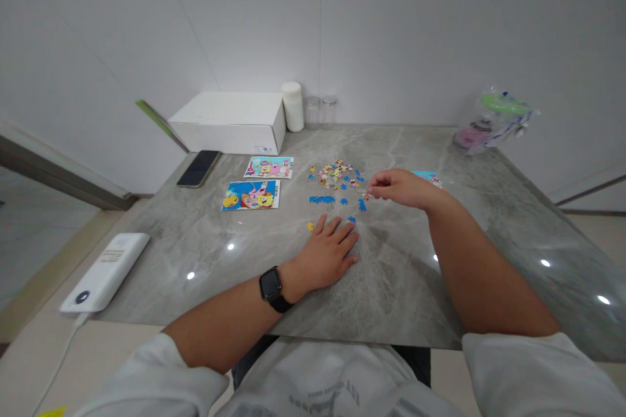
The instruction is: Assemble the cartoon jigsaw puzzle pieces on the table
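Note:
My left hand lies flat on the grey marble table, fingers spread, its fingertips close to a yellow puzzle piece and a blue puzzle piece. My right hand pinches a small, mostly pinkish puzzle piece between thumb and fingers, low over the table. Just left of that hand is a blue piece. A joined strip of blue pieces lies further left. Behind these spreads a loose pile of puzzle pieces, yellow, pink and blue.
Two cartoon picture cards lie left of the pile; another card is partly behind my right hand. A phone, white box, white bottle, two glass jars, plastic-wrapped item and power bank stand around the edges.

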Demonstrator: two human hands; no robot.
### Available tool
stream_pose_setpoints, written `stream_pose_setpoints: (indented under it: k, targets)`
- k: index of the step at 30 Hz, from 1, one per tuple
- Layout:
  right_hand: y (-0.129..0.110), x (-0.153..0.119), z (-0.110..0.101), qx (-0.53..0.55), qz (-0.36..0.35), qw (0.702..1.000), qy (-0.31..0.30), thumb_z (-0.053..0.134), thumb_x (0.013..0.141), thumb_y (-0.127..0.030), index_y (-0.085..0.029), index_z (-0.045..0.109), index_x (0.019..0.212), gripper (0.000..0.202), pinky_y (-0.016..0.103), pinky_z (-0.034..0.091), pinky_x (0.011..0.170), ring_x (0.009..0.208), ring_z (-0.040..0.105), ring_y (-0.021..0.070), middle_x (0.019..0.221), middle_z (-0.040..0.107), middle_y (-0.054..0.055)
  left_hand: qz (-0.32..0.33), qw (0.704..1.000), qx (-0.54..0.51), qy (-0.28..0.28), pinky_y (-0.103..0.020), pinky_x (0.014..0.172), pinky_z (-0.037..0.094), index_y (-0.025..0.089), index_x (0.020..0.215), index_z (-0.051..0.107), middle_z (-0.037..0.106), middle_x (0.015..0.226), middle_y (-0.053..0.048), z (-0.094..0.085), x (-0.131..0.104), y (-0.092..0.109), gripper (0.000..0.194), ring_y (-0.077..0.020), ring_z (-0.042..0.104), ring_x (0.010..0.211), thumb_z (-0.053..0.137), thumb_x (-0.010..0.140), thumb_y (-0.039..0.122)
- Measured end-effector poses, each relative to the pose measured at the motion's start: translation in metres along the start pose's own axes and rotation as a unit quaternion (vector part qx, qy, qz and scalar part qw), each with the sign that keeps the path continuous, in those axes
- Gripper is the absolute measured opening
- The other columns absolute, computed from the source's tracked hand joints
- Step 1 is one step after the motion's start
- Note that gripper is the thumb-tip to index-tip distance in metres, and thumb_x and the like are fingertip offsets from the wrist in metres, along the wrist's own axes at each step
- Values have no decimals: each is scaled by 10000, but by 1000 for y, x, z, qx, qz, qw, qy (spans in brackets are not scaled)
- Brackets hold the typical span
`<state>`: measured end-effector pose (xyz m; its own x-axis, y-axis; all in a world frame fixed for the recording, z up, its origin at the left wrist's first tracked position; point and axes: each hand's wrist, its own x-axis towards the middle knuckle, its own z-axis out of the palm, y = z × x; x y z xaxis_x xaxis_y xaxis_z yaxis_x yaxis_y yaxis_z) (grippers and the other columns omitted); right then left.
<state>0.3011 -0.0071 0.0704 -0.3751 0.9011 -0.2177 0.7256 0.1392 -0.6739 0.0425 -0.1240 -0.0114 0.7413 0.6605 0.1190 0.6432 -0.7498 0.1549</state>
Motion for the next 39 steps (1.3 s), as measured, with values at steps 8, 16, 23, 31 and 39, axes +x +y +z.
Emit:
stream_pose_setpoints:
  k: [8,16,23,31,39]
  targets:
    - [2,1,2,-8,-1,1000,-6,675,811,-569,-189,735,870,389,282,382,602,683,552,160,754,670,20,1,1000,-4,5,-625,1317,211,222,1527,544,486,1664,-98,3,-1,-1,526,-340,407,1537,467,1087,499]
    - [-2,2,6,24,8,1000,-6,698,797,-557,-194,736,872,373,277,418,627,704,576,162,783,695,25,2,1000,-5,4,-626,1320,211,221,1525,541,485,1666,-84,2,-1,-1,525,-344,390,1543,483,1080,493]
    - [-7,-1,6,56,11,998,-11,723,788,-533,-193,744,878,353,276,433,633,729,591,169,853,741,48,3,1000,-4,4,-624,1313,226,226,1518,555,497,1654,-100,0,-1,-1,518,-335,406,1532,487,1077,489]
    - [-6,0,7,57,1,998,-14,730,791,-549,-179,736,872,379,267,434,637,706,575,154,779,698,23,3,1000,-8,2,-613,1317,212,231,1514,557,494,1656,-101,-2,0,-1,515,-333,416,1530,484,1077,493]
    - [-6,1,9,56,11,998,-7,718,816,-502,-181,738,890,330,268,439,596,678,592,152,774,707,31,-2,1000,-9,5,-643,1308,207,245,1517,552,485,1664,-94,1,0,-2,519,-343,403,1539,508,1066,498]
